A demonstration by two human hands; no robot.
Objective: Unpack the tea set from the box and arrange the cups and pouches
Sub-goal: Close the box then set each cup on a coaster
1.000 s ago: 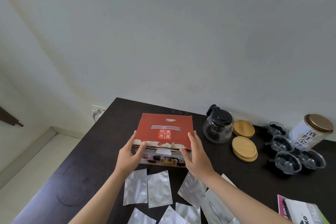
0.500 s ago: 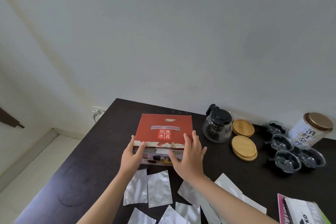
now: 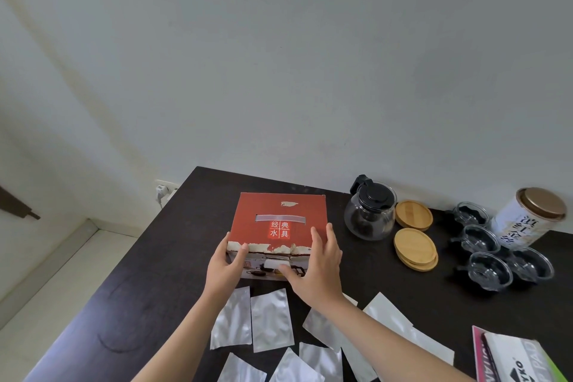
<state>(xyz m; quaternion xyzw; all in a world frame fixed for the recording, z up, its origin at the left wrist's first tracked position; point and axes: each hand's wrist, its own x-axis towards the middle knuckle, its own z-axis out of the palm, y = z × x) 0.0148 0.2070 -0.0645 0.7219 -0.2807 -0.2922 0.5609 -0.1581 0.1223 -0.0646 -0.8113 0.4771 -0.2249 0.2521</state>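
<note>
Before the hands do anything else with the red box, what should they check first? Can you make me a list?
1. Both hands on the box: the left hand grips the near left corner of the red box and the right hand presses its near right side. Ok.
2. Box sits flat on the table. Ok.
3. Top flap shut. Ok.
4. Anything left inside the box: cannot tell.
5. Room to the right: the glass teapot stands apart from the box. Ok.
6. Room in front: the silver pouches lie close under the wrists, so sliding the box back may hit them. Not ok.
</note>
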